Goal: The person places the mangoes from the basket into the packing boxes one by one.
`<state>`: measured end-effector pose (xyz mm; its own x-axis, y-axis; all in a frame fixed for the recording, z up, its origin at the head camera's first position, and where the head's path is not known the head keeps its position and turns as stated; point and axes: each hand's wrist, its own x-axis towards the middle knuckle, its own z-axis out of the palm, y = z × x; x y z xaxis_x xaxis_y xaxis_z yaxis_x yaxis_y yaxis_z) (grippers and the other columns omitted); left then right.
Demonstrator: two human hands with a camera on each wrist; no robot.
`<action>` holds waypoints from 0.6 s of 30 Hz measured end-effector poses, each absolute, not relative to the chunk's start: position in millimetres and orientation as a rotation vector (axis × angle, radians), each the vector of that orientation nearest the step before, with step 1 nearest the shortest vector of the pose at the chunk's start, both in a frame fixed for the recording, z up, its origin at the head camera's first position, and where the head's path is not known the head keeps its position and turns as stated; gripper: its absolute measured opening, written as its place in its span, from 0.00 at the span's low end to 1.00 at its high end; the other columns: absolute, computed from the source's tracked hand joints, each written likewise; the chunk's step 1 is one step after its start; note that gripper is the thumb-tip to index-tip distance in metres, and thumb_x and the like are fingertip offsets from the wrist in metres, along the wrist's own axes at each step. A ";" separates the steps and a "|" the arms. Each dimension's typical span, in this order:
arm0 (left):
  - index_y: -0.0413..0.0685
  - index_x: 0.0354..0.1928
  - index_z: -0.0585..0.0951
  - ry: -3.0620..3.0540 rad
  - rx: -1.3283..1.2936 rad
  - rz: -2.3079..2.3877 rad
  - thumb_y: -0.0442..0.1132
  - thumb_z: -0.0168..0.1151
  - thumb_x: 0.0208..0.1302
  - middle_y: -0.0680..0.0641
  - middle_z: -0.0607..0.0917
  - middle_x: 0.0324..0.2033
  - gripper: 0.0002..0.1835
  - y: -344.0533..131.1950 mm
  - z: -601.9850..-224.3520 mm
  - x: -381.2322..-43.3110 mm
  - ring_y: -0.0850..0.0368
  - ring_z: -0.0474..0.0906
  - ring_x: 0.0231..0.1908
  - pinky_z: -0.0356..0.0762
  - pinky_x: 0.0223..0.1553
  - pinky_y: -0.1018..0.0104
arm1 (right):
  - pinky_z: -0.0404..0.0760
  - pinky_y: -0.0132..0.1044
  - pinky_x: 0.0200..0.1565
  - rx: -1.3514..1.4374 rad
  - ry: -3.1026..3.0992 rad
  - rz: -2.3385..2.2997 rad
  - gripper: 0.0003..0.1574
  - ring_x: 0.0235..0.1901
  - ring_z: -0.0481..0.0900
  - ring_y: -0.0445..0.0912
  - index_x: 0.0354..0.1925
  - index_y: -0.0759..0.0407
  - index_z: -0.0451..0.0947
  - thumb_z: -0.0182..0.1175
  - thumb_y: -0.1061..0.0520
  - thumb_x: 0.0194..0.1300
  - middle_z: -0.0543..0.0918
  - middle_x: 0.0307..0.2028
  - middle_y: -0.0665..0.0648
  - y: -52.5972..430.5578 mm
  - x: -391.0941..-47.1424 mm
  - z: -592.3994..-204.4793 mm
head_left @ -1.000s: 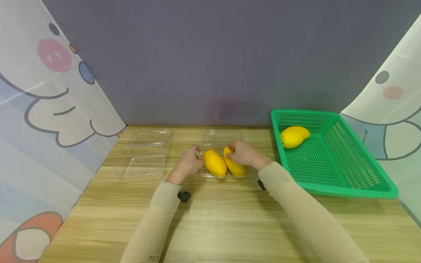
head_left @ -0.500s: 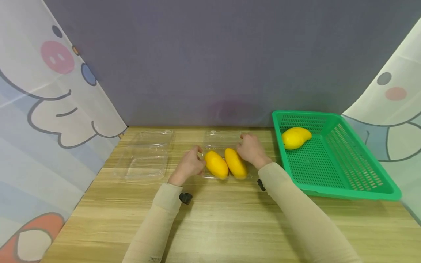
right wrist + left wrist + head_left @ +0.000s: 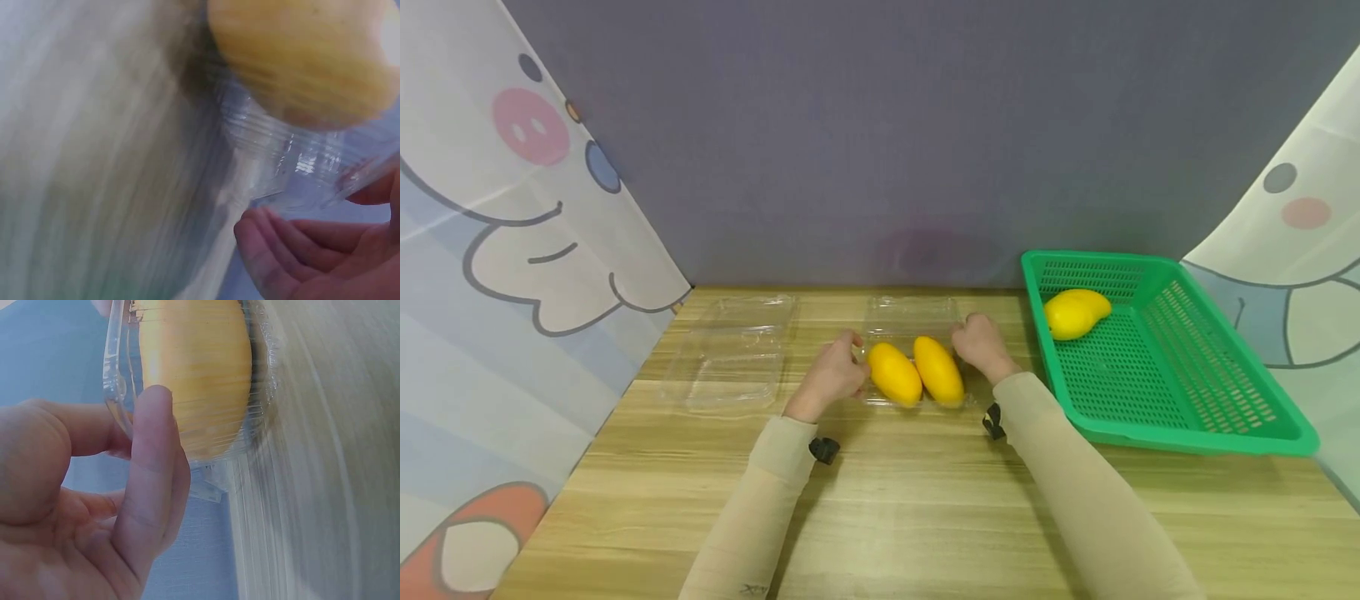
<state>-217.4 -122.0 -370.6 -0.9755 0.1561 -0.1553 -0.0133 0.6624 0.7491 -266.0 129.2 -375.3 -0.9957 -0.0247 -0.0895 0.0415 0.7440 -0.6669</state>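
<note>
Two yellow mangoes, the left one (image 3: 895,375) and the right one (image 3: 938,372), lie side by side in a clear plastic clamshell container (image 3: 114,375). Its raised lid (image 3: 912,315) is at the back, away from the person. At the container's left side, my left hand (image 3: 835,372) pinches the rim, thumb at the edge and fingers against the outer wall. My right hand (image 3: 981,343) grips the right side near the back corner, its fingers curled at the plastic in the right wrist view. Neither hand touches a mango.
A green plastic basket (image 3: 1180,437) stands on the right, with yellow mango (image 3: 1075,314) at its back left. Further clear clamshell containers (image 3: 733,367), open, lie at the left on the wooden table (image 3: 880,500). A grey wall (image 3: 880,150) closes the back.
My right hand has let go of the right mango and moved back and right to the container's side. The left hand has stayed at the left rim.
</note>
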 end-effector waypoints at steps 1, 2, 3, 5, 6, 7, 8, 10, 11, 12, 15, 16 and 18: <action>0.40 0.67 0.67 2.667 0.118 1.214 0.32 0.58 0.70 0.42 0.82 0.33 0.26 -122.1 -370.9 -217.1 0.52 0.83 0.23 0.80 0.30 0.61 | 0.78 0.53 0.51 0.014 2.821 -1.119 0.30 0.47 0.77 0.63 0.59 0.77 0.71 0.42 0.51 0.78 0.77 0.50 0.74 130.2 -266.3 -376.3; 0.40 0.68 0.67 2.663 0.119 1.221 0.32 0.58 0.70 0.42 0.82 0.33 0.26 -122.1 -371.2 -216.7 0.52 0.83 0.23 0.81 0.30 0.60 | 0.77 0.55 0.54 0.016 2.797 -1.139 0.32 0.51 0.76 0.64 0.63 0.77 0.69 0.42 0.51 0.79 0.76 0.54 0.75 131.2 -266.8 -377.1; 0.40 0.68 0.67 2.660 0.122 1.227 0.32 0.58 0.70 0.42 0.82 0.33 0.26 -122.2 -371.4 -216.3 0.52 0.83 0.24 0.81 0.30 0.61 | 0.76 0.56 0.58 0.011 2.781 -1.148 0.33 0.56 0.75 0.66 0.65 0.77 0.67 0.41 0.50 0.79 0.74 0.58 0.76 132.3 -267.1 -377.9; 0.39 0.68 0.66 2.649 0.132 1.239 0.32 0.58 0.70 0.42 0.82 0.34 0.26 -121.9 -371.8 -216.4 0.51 0.84 0.24 0.82 0.30 0.60 | 0.71 0.58 0.64 0.005 2.767 -1.151 0.36 0.65 0.69 0.67 0.70 0.77 0.62 0.42 0.49 0.80 0.70 0.66 0.76 135.1 -268.2 -379.5; 0.39 0.69 0.66 2.646 0.136 1.240 0.32 0.58 0.70 0.42 0.82 0.34 0.26 -121.7 -371.9 -216.3 0.51 0.84 0.24 0.82 0.30 0.60 | 0.69 0.59 0.66 -0.002 2.771 -1.143 0.37 0.67 0.67 0.67 0.71 0.77 0.61 0.42 0.49 0.80 0.68 0.68 0.76 136.4 -268.7 -380.4; 0.39 0.69 0.66 2.647 0.140 1.239 0.32 0.58 0.70 0.42 0.82 0.34 0.26 -121.7 -371.9 -216.2 0.51 0.84 0.25 0.82 0.30 0.60 | 0.69 0.59 0.66 -0.008 2.776 -1.133 0.37 0.67 0.67 0.67 0.71 0.76 0.61 0.42 0.48 0.80 0.68 0.68 0.75 137.6 -269.1 -381.1; 0.39 0.69 0.66 2.647 0.140 1.239 0.32 0.58 0.70 0.42 0.82 0.34 0.27 -121.7 -371.9 -216.1 0.51 0.84 0.25 0.82 0.30 0.61 | 0.70 0.58 0.66 -0.014 2.785 -1.124 0.37 0.66 0.69 0.67 0.71 0.76 0.62 0.43 0.48 0.80 0.70 0.66 0.75 138.6 -269.8 -382.2; 0.39 0.69 0.66 2.649 0.141 1.237 0.32 0.57 0.70 0.42 0.82 0.34 0.26 -122.0 -371.7 -215.7 0.51 0.83 0.24 0.81 0.30 0.61 | 0.73 0.57 0.63 -0.010 2.783 -1.145 0.36 0.60 0.75 0.65 0.69 0.76 0.64 0.45 0.48 0.80 0.75 0.61 0.75 140.2 -270.8 -383.2; 0.39 0.69 0.66 2.651 0.140 1.235 0.32 0.57 0.70 0.42 0.82 0.34 0.26 -122.2 -371.6 -215.5 0.51 0.83 0.24 0.80 0.30 0.61 | 0.74 0.56 0.62 0.002 2.770 -1.178 0.35 0.57 0.77 0.64 0.68 0.76 0.66 0.47 0.48 0.79 0.77 0.58 0.74 140.6 -271.3 -383.4; 0.39 0.69 0.66 2.655 0.138 1.231 0.32 0.57 0.70 0.42 0.82 0.34 0.26 -122.4 -371.5 -215.2 0.52 0.83 0.24 0.80 0.29 0.61 | 0.75 0.55 0.61 0.020 2.751 -1.215 0.35 0.53 0.78 0.63 0.67 0.76 0.67 0.48 0.48 0.79 0.79 0.55 0.73 140.9 -271.7 -383.3; 0.39 0.68 0.66 2.666 0.140 1.224 0.32 0.58 0.70 0.42 0.82 0.33 0.26 -123.6 -371.3 -214.7 0.52 0.83 0.24 0.79 0.29 0.61 | 0.77 0.52 0.58 0.087 2.671 -1.348 0.35 0.47 0.78 0.58 0.66 0.76 0.67 0.52 0.49 0.77 0.81 0.49 0.70 140.6 -272.0 -381.9; 0.39 0.68 0.67 2.671 0.143 1.219 0.32 0.58 0.70 0.43 0.82 0.32 0.26 -123.9 -371.3 -214.6 0.52 0.83 0.24 0.79 0.29 0.61 | 0.77 0.51 0.57 0.107 2.641 -1.396 0.34 0.47 0.78 0.57 0.66 0.76 0.67 0.53 0.50 0.76 0.81 0.48 0.69 140.4 -272.2 -381.6; 0.39 0.68 0.67 2.675 0.149 1.215 0.32 0.58 0.70 0.43 0.82 0.32 0.26 -124.6 -371.5 -214.4 0.52 0.83 0.24 0.79 0.29 0.61 | 0.76 0.50 0.57 0.129 2.603 -1.445 0.34 0.46 0.78 0.55 0.67 0.75 0.66 0.53 0.50 0.76 0.82 0.46 0.68 140.5 -272.2 -381.1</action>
